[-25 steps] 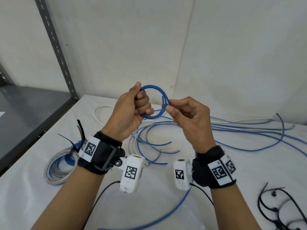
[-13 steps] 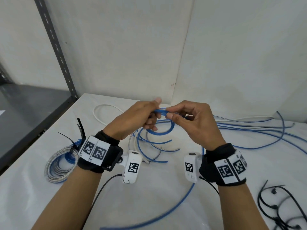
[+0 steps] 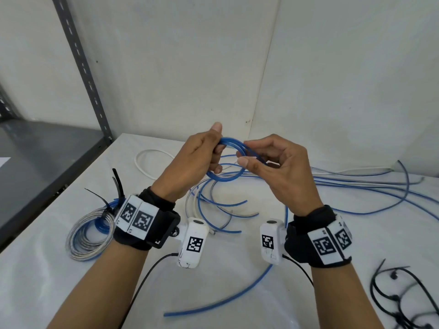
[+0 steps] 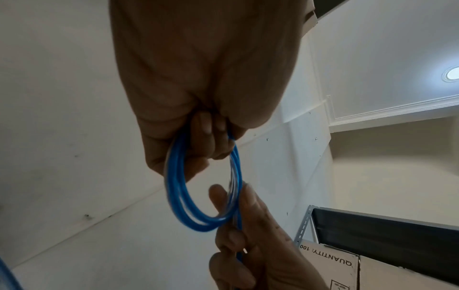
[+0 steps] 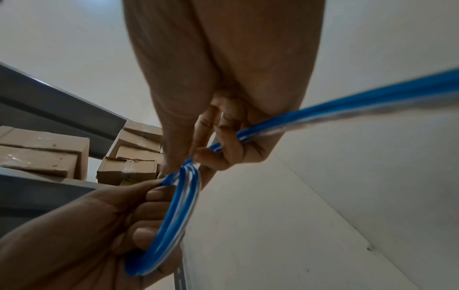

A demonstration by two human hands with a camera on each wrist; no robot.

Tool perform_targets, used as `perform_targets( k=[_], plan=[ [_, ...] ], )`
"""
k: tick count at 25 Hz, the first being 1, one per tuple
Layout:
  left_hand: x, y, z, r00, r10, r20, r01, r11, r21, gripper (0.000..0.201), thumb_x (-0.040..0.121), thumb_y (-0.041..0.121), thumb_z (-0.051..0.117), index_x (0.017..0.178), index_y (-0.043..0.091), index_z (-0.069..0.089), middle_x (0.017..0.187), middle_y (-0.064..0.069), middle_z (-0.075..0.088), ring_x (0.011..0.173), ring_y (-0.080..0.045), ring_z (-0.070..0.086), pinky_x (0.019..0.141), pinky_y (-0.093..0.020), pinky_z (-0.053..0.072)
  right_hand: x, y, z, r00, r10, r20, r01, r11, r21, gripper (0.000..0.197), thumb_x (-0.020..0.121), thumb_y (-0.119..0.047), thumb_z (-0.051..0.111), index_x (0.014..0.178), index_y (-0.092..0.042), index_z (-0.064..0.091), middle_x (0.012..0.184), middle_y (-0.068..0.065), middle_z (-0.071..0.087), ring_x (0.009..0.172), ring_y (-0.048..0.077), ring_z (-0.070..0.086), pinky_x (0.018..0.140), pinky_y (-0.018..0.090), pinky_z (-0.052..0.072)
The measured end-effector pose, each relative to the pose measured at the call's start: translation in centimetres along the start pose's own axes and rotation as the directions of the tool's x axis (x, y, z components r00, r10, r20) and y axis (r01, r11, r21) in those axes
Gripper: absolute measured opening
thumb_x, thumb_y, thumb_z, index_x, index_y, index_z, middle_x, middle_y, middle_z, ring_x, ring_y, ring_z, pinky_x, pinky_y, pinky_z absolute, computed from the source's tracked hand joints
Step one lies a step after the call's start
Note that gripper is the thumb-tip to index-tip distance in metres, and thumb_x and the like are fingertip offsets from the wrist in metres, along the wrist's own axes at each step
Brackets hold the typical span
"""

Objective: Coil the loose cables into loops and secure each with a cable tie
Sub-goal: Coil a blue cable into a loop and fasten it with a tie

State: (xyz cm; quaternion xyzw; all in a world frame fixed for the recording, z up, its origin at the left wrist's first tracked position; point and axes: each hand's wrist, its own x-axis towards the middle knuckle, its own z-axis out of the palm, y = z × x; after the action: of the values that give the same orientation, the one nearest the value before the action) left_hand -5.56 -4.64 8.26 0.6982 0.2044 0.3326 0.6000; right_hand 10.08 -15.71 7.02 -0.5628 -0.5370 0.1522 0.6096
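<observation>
The small coil of blue plastic-sheathed cable (image 3: 225, 162) is held in the air above the white tabletop (image 3: 237, 281), at the centre of the head view, between both hands. It consists of a few turns lying close together, glossy, with a pale stripe visible in the wrist views. The ring stands roughly on edge and somewhat tilted.

The left hand (image 3: 190, 162) grips the coil's left side, fingers curled round the gathered turns and thumb raised over the top. The right hand (image 3: 278, 167) pinches the cable at the coil's right edge, thumb and forefinger closed on the strand, the other fingers loosely curled. In the right wrist view the free length runs out of that pinch toward the upper right of the frame. The feeding strand therefore lies on the right-hand side of the coil, and the right hand is nearer to it. In my judgement the next turn must be led by the right hand over the top of the ring into the left hand's grip.

Coiling appears in progress; no tie is on this coil.

Beyond it, loose blue and white cables (image 3: 356, 184) trail across the tabletop toward the right. A finished blue and clear coil bound with black cable ties (image 3: 88, 236) lies at the left. Spare black cable ties (image 3: 399, 295) lie at the lower right.
</observation>
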Motion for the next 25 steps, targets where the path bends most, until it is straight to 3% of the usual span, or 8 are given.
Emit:
perform_targets(
  k=[3, 5, 8, 11, 16, 19, 22, 25],
  plan=[
    [0.0, -0.2, 0.0, 0.999, -0.016, 0.037, 0.016, 1.0, -0.003, 0.048, 0.109, 0.044, 0.033, 0.075, 0.013, 0.047, 0.059, 0.009, 0.029, 0.053, -0.012, 0.031, 0.066, -0.03, 0.05, 0.1, 0.1, 0.1, 0.999, -0.014, -0.032, 0.014, 1.0, -0.007, 0.016, 0.082, -0.011, 0.083, 0.096, -0.01, 0.075, 0.092, 0.003, 0.079, 0.088, 0.029, 0.075, 0.079, 0.044, 0.062],
    [0.1, -0.3, -0.5, 0.997, 0.028, 0.068, -0.032, 0.998, 0.059, 0.047, 0.104, 0.045, 0.044, 0.087, 0.004, 0.06, 0.061, 0.005, 0.047, 0.057, -0.013, 0.048, 0.076, -0.035, 0.059, 0.2, 0.0, -0.5, 0.999, -0.015, -0.044, 0.015, 1.0, -0.007, 0.013, 0.082, -0.009, 0.082, 0.092, -0.014, 0.076, 0.09, 0.003, 0.079, 0.086, 0.032, 0.073, 0.077, 0.041, 0.061],
    [-0.1, -0.1, -1.8, 0.983, 0.164, 0.085, -0.182, 0.934, 0.307, 0.025, 0.09, 0.032, 0.073, 0.107, 0.013, 0.076, 0.084, 0.006, 0.077, 0.079, -0.009, 0.073, 0.08, -0.018, 0.055, 0.1, 0.0, -1.5, 1.0, -0.002, 0.001, 0.002, 0.999, -0.046, 0.014, 0.082, -0.009, 0.083, 0.09, -0.019, 0.077, 0.088, 0.004, 0.078, 0.083, 0.035, 0.071, 0.075, 0.048, 0.059],
    [-0.4, 0.1, -2.3, 0.979, 0.182, 0.091, -0.203, 0.901, 0.384, 0.012, 0.085, 0.02, 0.081, 0.097, 0.02, 0.08, 0.075, 0.005, 0.077, 0.073, -0.009, 0.073, 0.074, -0.012, 0.05, 0.2, 0.1, -1.8, 0.999, -0.005, 0.039, 0.009, 0.995, -0.1, 0.015, 0.082, -0.01, 0.083, 0.089, -0.022, 0.077, 0.085, 0.004, 0.077, 0.08, 0.034, 0.069, 0.071, 0.05, 0.057],
    [-0.4, 0.3, -2.3, 0.989, 0.138, 0.047, -0.146, 0.949, 0.279, 0.016, 0.086, 0.016, 0.08, 0.1, 0.009, 0.078, 0.076, -0.006, 0.076, 0.073, -0.023, 0.075, 0.072, -0.034, 0.063, 0.2, 0.2, -1.7, 1.0, -0.007, 0.027, 0.008, 0.998, -0.063, 0.009, 0.091, -0.014, 0.075, 0.098, -0.019, 0.077, 0.091, 0.001, 0.079, 0.091, 0.025, 0.074, 0.081, 0.045, 0.06],
    [-0.2, 0.2, -2.3, 0.993, 0.118, -0.021, -0.113, 0.981, 0.16, 0.016, 0.087, 0.01, 0.077, 0.102, 0.005, 0.076, 0.078, -0.007, 0.076, 0.072, -0.021, 0.074, 0.071, -0.034, 0.063, 0.2, 0.5, -0.8, 0.998, -0.02, -0.056, 0.018, 1.0, -0.026, 0.005, 0.095, -0.015, 0.07, 0.1, -0.014, 0.071, 0.09, 0.002, 0.079, 0.088, 0.014, 0.074, 0.072, 0.026, 0.054],
    [-0.1, 0.2, -2.2, 0.992, 0.096, -0.084, -0.094, 0.995, 0.028, 0.015, 0.09, 0.005, 0.072, 0.104, 0.0, 0.074, 0.079, -0.01, 0.074, 0.072, -0.02, 0.073, 0.069, -0.03, 0.061, 0.2, 0.8, 0.5, 0.983, -0.028, -0.181, 0.038, 0.998, 0.049, 0.008, 0.095, -0.016, 0.071, 0.095, -0.012, 0.064, 0.089, 0.009, 0.078, 0.079, 0.013, 0.073, 0.067, 0.026, 0.049],
    [0.0, 0.0, -2.1, 0.991, 0.077, -0.113, -0.084, 0.995, -0.058, 0.014, 0.092, 0.005, 0.07, 0.104, 0.0, 0.073, 0.081, -0.011, 0.073, 0.072, -0.019, 0.072, 0.068, -0.028, 0.06, 0.1, 0.4, 0.9, 0.987, 0.013, -0.162, 0.012, 0.988, 0.156, 0.009, 0.094, -0.009, 0.07, 0.098, -0.006, 0.063, 0.09, 0.015, 0.078, 0.065, 0.004, 0.065, 0.061, 0.016, 0.046]
  ],
)
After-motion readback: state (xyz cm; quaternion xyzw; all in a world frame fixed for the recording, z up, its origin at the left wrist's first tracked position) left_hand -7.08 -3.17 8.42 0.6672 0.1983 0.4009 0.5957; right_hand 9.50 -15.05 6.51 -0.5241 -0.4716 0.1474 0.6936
